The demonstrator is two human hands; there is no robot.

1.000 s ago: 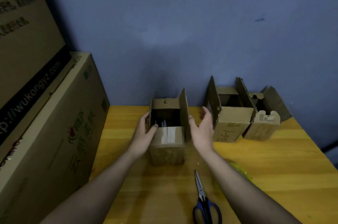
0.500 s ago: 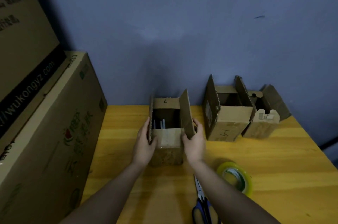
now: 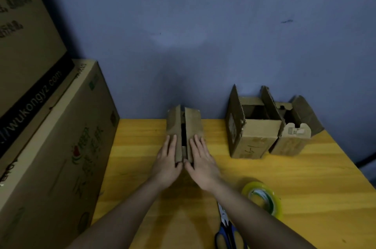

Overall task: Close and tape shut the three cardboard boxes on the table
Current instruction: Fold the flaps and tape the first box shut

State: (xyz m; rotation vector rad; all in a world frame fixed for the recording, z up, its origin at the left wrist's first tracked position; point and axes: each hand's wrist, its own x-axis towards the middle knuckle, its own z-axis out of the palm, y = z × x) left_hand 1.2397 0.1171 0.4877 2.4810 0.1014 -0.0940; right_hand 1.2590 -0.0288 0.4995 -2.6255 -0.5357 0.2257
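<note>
A big carton [image 3: 50, 147] stands off to the left of the hands, against the desk [image 3: 305, 177] edge, with another carton [image 3: 24, 45] leaning above it; neither belongs to the job.

The desk runs under both forearms. On it, straight ahead of the hands, sits the near box [image 3: 184, 126], its two long flaps folded down but not quite meeting: a dark slit is left between them. The left hand [image 3: 167, 162] lies flat on the left flap and the right hand [image 3: 201, 164] flat on the right flap, fingers straight, thumbs nearly touching at the near edge, pressing and gripping nothing.

Beyond and to the right of the right hand stand the middle box [image 3: 255, 139] and, touching it, the far box [image 3: 293, 137], both with flaps up and untaped.

The tape roll [image 3: 263, 201] lies just right of the right forearm; the scissors [image 3: 227, 230] lie near it, under that forearm's near end.

Judging by the look, the boxes are light corrugated card, stiff in the walls but springy at the creases, so the flaps will likely lift once the pressure goes. One palm should stay across the seam, over both flaps, while the other hand fetches the tape. The box may slide on the smooth desk if pushed sideways. The tape's film is thin and clingy; take the roll by its rim.
</note>
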